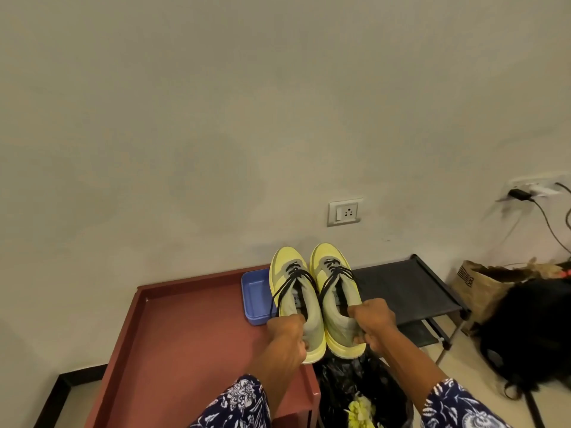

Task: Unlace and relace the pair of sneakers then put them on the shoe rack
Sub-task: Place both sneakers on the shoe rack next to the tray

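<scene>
Two yellow sneakers with grey tongues and black laces are held up side by side, toes pointing away. My left hand grips the heel of the left sneaker. My right hand grips the heel of the right sneaker. Both shoes hang in the air over the right edge of a red-brown table, just left of a black fabric shoe rack that stands against the wall. The laces are threaded through the eyelets, and the left shoe's lace ends hang loose.
A blue plastic tray sits on the table behind the left sneaker. A bin lined with a black bag stands below my hands. A brown paper bag and a black bag lie right of the rack. Wall sockets are above.
</scene>
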Demonstrator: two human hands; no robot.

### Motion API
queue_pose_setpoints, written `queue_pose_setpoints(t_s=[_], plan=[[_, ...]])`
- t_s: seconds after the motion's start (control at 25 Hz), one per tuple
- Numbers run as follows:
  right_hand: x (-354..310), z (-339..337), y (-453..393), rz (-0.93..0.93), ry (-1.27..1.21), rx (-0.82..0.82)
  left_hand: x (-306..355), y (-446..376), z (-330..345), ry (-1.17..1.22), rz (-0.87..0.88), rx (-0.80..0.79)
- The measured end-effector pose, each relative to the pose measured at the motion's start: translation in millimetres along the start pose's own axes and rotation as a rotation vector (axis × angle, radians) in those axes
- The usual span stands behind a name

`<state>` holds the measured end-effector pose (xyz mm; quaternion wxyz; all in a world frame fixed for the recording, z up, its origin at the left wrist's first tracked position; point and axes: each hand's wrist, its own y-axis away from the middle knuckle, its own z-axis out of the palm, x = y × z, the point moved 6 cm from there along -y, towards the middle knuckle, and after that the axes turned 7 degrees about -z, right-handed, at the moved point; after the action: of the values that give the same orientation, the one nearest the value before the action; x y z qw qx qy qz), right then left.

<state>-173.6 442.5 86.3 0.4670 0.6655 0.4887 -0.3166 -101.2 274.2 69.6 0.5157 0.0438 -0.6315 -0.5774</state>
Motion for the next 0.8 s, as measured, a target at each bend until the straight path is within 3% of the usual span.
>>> queue_pose_setpoints(t_s=[0.8], plan=[[59,-51,-106,0.124,-0.069,0.059,-51,-76,95,-0.077,-0.154,0.005]])
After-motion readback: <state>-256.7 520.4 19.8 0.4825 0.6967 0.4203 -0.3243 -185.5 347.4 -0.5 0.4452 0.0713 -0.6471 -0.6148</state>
